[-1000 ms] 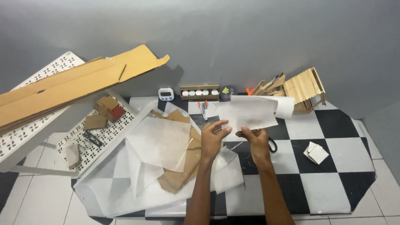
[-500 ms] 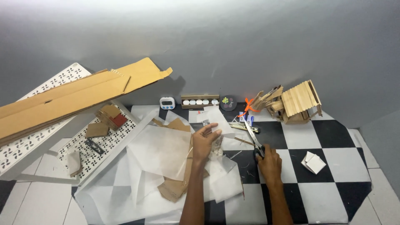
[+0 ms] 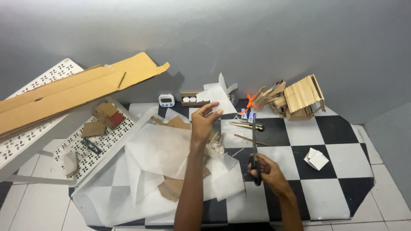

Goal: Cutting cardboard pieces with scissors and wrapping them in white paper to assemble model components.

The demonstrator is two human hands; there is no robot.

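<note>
The right hand [image 3: 269,172] is clenched on the scissors [image 3: 254,147], which hang over the checkered mat [image 3: 325,192], long axis pointing away at the wall. The left hand [image 3: 204,123] pinches 1 white paper sheet [image 3: 217,95], raised.

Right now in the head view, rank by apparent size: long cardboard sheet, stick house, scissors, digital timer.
1. Long cardboard sheet, by far the largest.
2. Stick house.
3. Scissors in the right hand: longer than the house but much slimmer, so this rank is unsure.
4. Digital timer, smallest.
</note>
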